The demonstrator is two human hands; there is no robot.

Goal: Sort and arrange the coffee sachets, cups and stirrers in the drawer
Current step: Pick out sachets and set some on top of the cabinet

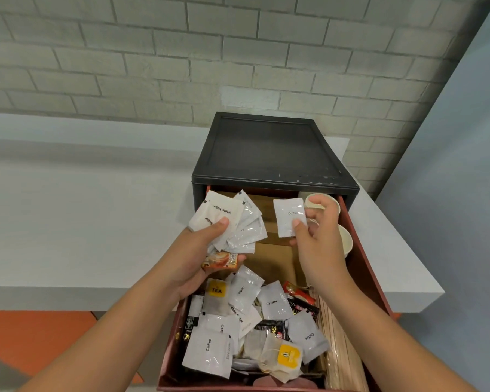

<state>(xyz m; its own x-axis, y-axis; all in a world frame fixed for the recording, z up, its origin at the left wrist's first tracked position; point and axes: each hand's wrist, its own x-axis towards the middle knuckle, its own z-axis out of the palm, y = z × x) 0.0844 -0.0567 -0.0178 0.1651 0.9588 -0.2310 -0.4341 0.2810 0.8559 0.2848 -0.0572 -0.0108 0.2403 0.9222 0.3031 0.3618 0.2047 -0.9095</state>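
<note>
Left hand (198, 250): your fingers are closed round a fanned bunch of white sachets (232, 222), thumb pressed on top; two read "White Sugar". An orange sachet (222, 261) is pinched under the same hand.
Right hand (317, 236): your thumb and fingers pinch a single white sachet marked "Coffee" (289, 217), held upright just right of the left hand's bunch.
Drawer (368, 267): pulled out of a black cabinet (269, 154) on the white worktop (82, 216), lying below both your hands.
Loose sachets (252, 321): heaped under your wrists, white packs marked Coffee and Cream, dark packs and yellow-tagged tea bags (283, 360) mixed together.
Stirrers (340, 343): wooden sticks lying along the drawer's side, under your right forearm.
Cups (345, 241): pale paper cups just behind and to the right of your right hand.
</note>
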